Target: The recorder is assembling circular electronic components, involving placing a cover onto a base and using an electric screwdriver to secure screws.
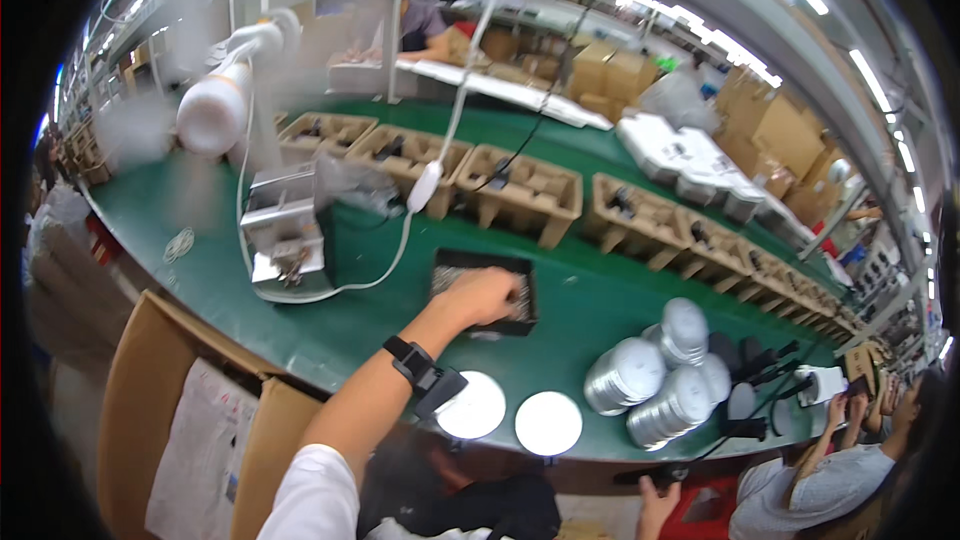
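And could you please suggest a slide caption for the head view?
Left hand in a black box on a green bench, two round white discs nearby.

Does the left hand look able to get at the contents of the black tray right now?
Likely yes: the left hand is over the black tray, whose open top leaves the way free.

Left hand (485, 295): blurred, fingertips down in the black box (531, 290), can't see what they touch; box contents too fine for me to name. Right hand (655, 508): cut off along the bottom edge; the dark tool (675, 473) in it is too murky to identify. White sleeve (315, 500) runs off the bottom too. White device (215, 110), upper left: smeared, outline unclear. Dark parts (622, 200) in the trays (500, 208): too small to tell. Carton (150, 360): lower end cut off, bottom hidden under a sheet (200, 450).
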A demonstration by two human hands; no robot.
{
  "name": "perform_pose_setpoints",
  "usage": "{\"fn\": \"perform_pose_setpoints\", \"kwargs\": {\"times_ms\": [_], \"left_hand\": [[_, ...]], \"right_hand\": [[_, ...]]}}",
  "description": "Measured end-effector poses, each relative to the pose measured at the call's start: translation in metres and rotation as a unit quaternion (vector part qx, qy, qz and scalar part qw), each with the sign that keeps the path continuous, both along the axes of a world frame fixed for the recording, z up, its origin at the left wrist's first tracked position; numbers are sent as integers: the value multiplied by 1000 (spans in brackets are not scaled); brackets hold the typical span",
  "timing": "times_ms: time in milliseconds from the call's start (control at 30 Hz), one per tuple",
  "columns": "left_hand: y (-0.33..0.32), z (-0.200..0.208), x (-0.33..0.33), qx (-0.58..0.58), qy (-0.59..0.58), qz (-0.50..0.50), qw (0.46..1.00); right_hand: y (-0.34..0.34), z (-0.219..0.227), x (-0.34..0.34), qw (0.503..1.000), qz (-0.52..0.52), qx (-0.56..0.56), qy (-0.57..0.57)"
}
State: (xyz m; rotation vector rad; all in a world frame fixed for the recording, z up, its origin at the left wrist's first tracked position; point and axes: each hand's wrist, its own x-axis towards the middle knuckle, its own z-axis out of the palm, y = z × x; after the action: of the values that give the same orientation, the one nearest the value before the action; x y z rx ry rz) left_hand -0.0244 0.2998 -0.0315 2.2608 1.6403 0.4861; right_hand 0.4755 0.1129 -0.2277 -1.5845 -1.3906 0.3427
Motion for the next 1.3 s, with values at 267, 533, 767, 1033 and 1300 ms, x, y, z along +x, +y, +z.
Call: {"fn": "perform_pose_setpoints", "kwargs": {"times_ms": [267,533,767,1033,1300], "left_hand": [[-21,36,5,104,-76,76,989],[-51,41,-17,178,-180,139,958],[-139,36,25,259,-272,5,927],[-232,-5,98,109,-289,-119,944],[-246,-3,74,126,-290,-56,947]], "right_hand": [[-59,-23,-17,986,-51,-92,130],[-124,27,-27,950,10,-276,-143],[-110,108,-89,864,212,-272,367],[-6,274,-204,690,433,247,525],[-11,267,-225,684,456,253,511]]}}
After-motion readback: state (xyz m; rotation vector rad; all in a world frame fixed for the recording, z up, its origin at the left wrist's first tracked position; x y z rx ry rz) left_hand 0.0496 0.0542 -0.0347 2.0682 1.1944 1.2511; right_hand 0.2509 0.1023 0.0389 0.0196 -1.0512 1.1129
